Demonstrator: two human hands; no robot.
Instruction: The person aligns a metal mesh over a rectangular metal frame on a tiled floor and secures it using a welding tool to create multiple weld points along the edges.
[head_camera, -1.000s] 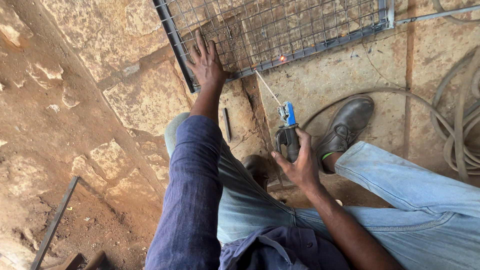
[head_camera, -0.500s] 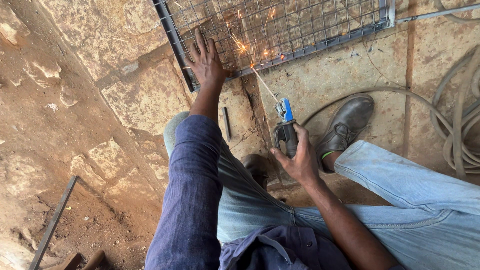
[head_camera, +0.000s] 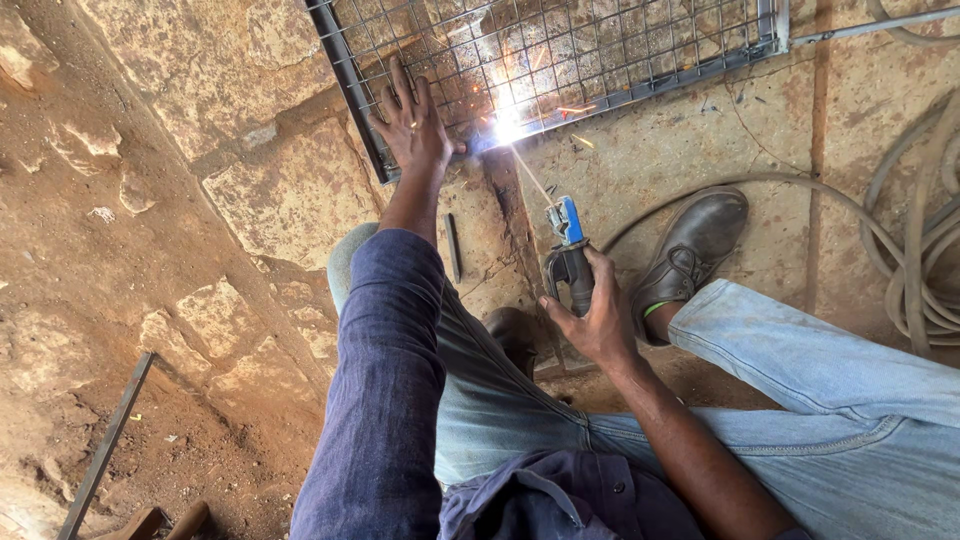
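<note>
head | stone floor (head_camera: 250, 190) (outdoors) | hands: mesh frame (head_camera: 600, 60), electrode holder (head_camera: 570, 250)

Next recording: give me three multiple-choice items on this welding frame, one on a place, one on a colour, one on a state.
1. Where does the left hand rest?
A. on the corner of the mesh frame
B. on the shoe
C. on the hoses

2. What colour is the clamp head of the electrode holder?
A. red
B. blue
C. yellow

3. What is the state of the rod tip?
A. cold and lifted
B. lying on the ground
C. arcing brightly with sparks

Answers:
1 A, the spread fingers lie on the frame's corner.
2 B, blue shows above the right hand.
3 C, a white flash sits at the frame's edge.
</note>
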